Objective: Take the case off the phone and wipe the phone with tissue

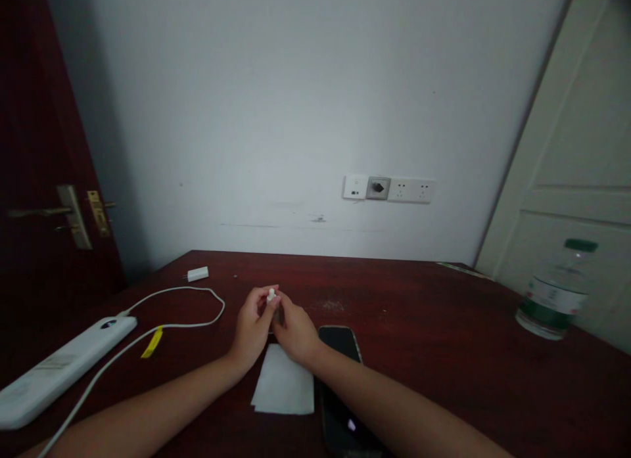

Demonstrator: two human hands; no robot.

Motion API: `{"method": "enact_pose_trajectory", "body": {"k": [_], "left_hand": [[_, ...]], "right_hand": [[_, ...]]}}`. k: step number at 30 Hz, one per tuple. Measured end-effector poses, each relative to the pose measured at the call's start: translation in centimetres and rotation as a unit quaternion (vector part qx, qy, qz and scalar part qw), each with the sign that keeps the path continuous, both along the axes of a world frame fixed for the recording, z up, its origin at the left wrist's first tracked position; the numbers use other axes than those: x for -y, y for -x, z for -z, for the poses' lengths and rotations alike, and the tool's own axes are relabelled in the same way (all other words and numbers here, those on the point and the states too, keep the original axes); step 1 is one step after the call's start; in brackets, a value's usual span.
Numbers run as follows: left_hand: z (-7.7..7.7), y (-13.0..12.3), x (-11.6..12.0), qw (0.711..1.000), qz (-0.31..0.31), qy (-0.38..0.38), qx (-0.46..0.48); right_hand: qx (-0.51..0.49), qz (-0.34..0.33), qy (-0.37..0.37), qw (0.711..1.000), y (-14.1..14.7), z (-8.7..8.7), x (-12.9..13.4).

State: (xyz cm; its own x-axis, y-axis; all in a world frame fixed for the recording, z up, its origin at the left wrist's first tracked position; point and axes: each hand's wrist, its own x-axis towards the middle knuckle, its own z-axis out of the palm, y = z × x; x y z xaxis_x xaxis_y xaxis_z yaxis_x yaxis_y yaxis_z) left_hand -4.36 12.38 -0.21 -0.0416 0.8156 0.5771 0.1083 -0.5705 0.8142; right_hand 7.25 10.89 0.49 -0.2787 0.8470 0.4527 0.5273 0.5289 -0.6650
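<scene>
Hands: two, both bare; the left hand (254,325) and the right hand (297,329) are meeting over the table (419,313), fingers curling in close around one small thing.
White-tipped item (271,293): just the one, and it's what both hands are holding; it's sitting between the thumbs and fingers, a bit beyond the paper. The tip is looking pale, narrow and rounded, poking up, with the rest hiding behind fingers, so can't say what it is, sorry.
Paper: looks like two white sheets (284,382), stacking a little crooked, lying just this side of the hands.
Phone: one black smartphone (338,425), lying face up right of the paper, with the right forearm crossing over it.
White gear: one long device (69,372) with a dark oval at its end, one cable (224,305) looping out on the left, one plug adapter (198,274) lying near the far edge.
Yellow tag: one (152,343), hanging off the cable.
Bottle: one clear plastic bottle (557,300), green cap, green and white label, standing upright over on the right.
Wall: four plates (389,189) lining up in a row, three white and one grey.
</scene>
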Motion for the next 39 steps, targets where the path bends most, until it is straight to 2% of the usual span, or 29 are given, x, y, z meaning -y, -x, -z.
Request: {"method": "enact_pose_trajectory", "body": {"k": [12, 24, 27, 30, 35, 39], "left_hand": [[-0.3, 0.0, -0.1, 0.999, -0.029, 0.015, 0.013], [-0.1, -0.2, -0.3, 0.999, -0.022, 0.009, 0.033], [-0.5, -0.3, 0.3, 0.997, -0.064, -0.02, 0.025], [-1.0, -0.4, 1.1, 0.99, -0.117, -0.078, -0.026], [-0.7, -0.3, 1.3, 0.995, -0.058, -0.062, -0.051], [-0.2, -0.1, 0.5, 0.997, -0.048, -0.046, -0.039]], "right_hand": [[-0.011, 0.003, -0.024, 1.0, -0.1, -0.1, 0.1], [-0.048, 0.029, -0.076, 0.996, -0.2, 0.2, -0.1], [-0.065, 0.041, -0.094, 0.993, -0.2, 0.1, -0.1], [-0.08, 0.045, -0.112, 0.989, -0.2, 0.1, -0.1], [-0.075, 0.027, -0.129, 0.988, -0.2, 0.1, -0.1], [-0.056, 0.027, -0.131, 0.989, -0.1, -0.3, -0.1]]}}
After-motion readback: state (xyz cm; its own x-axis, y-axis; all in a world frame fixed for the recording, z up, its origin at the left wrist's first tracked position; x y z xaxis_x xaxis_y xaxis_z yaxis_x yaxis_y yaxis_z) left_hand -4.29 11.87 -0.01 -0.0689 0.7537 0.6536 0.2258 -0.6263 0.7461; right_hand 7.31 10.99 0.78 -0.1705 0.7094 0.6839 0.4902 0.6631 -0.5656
